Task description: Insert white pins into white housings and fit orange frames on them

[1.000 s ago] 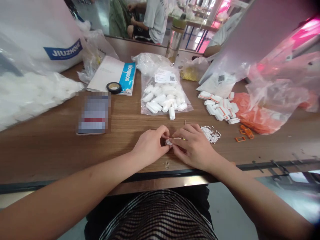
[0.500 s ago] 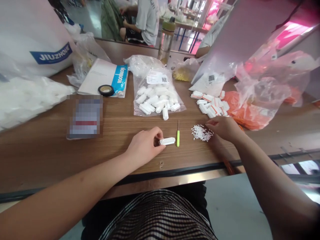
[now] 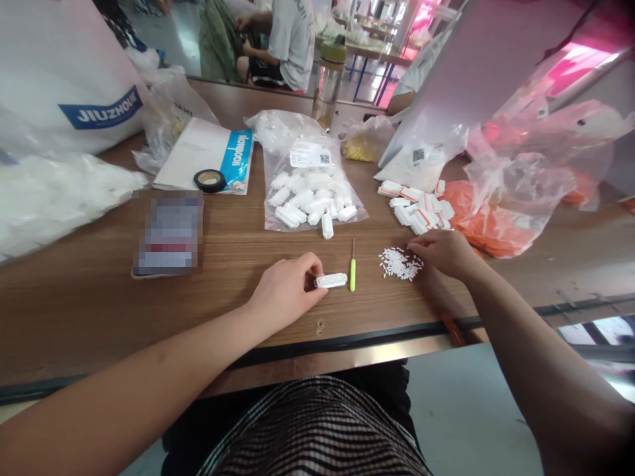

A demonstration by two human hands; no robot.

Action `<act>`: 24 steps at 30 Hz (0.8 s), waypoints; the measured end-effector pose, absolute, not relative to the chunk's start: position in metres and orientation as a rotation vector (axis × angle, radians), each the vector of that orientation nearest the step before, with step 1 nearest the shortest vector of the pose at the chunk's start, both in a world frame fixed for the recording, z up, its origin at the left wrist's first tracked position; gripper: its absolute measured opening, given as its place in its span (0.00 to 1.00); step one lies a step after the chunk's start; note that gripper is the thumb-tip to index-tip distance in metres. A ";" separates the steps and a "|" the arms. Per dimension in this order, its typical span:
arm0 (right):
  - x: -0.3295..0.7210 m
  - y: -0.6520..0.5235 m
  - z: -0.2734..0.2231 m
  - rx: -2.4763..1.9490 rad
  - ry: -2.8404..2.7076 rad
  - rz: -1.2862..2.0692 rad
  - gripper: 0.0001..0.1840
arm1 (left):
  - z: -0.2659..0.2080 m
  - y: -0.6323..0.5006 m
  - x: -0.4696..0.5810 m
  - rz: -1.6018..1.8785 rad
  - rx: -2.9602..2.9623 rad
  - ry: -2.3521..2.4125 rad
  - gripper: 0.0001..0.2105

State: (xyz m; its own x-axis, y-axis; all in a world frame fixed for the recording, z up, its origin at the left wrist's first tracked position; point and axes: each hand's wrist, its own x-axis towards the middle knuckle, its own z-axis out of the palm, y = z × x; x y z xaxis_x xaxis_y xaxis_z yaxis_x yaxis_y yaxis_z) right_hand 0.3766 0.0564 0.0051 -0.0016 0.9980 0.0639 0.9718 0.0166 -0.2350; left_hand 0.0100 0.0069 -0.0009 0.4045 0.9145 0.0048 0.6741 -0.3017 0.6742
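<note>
Between the thumb and fingers of my left hand (image 3: 288, 287) is a white connector housing (image 3: 331, 281) with rows of small holes on its upper face. A small screwdriver (image 3: 352, 272) with a yellow-green handle lies just to the right of it. My right hand (image 3: 443, 252) is at the right edge of a loose pile of tiny white plugs (image 3: 399, 264), fingertips pinched together. Whether a plug is between those fingertips is too small to tell. Behind my right hand is a heap of white housings with orange strips (image 3: 419, 206).
A clear bag of white housings (image 3: 312, 192) lies at the back centre, a bottle (image 3: 329, 82) behind it. To the left are a notebook (image 3: 198, 155), a black tape roll (image 3: 209, 180) and a blurred-out flat object (image 3: 169, 233). An orange-filled bag (image 3: 491, 221) sits right.
Almost nothing differs. Both hands stay in place, the left with the connector housing and the right at the pile; the whole view shifts very slightly.
</note>
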 end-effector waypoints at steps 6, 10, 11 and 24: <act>0.376 0.059 0.003 -2.097 -2.024 0.211 0.12 | -0.001 0.007 0.010 0.540 2.083 1.345 0.07; 0.360 0.055 0.013 -2.168 -1.918 0.236 0.08 | -0.001 0.007 0.011 0.536 2.072 1.339 0.07; 0.351 0.051 0.017 -2.150 -1.908 0.252 0.08 | -0.001 0.007 0.011 0.535 2.071 1.340 0.07; 0.203 0.005 0.024 -1.163 -2.430 0.538 0.04 | 0.000 0.007 0.011 0.563 2.053 1.331 0.09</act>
